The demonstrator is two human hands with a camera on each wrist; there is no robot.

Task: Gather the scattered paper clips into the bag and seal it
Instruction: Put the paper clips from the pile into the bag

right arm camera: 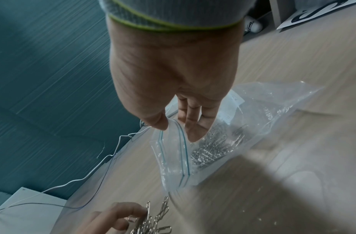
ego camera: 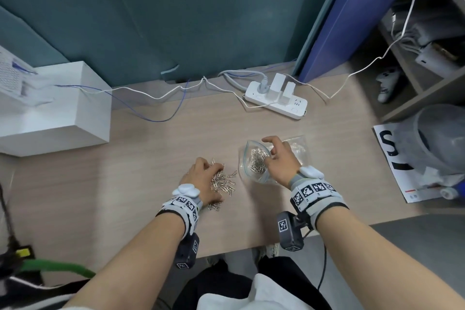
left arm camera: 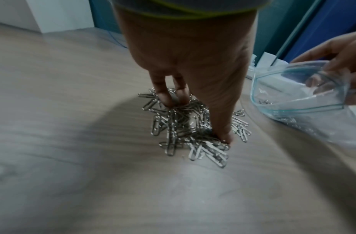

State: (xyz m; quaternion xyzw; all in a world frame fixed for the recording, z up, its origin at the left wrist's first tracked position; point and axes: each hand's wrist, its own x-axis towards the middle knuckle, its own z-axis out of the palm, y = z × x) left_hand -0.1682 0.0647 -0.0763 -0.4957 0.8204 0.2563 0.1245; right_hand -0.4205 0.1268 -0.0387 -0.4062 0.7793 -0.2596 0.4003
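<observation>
A pile of silver paper clips (ego camera: 225,182) (left arm camera: 183,126) lies on the wooden table (ego camera: 138,184). My left hand (ego camera: 201,176) (left arm camera: 195,121) is down on the pile, with fingers (left arm camera: 165,95) and thumb curled in around a bunch of clips. To the right lies a clear zip bag (ego camera: 254,163) (right arm camera: 173,158) with several clips inside. My right hand (ego camera: 279,156) (right arm camera: 173,129) pinches its rim between thumb and fingers, which holds the mouth wide and facing the pile. The left wrist view shows the bag (left arm camera: 303,95) a short way right of the pile.
A white box (ego camera: 55,108) stands at the far left. A power strip (ego camera: 275,100) with plugs and thin cables runs along the back. A blue board (ego camera: 352,20), a shelf unit (ego camera: 427,70), a printed sheet (ego camera: 392,153) and a grey plastic object (ego camera: 440,138) crowd the right side.
</observation>
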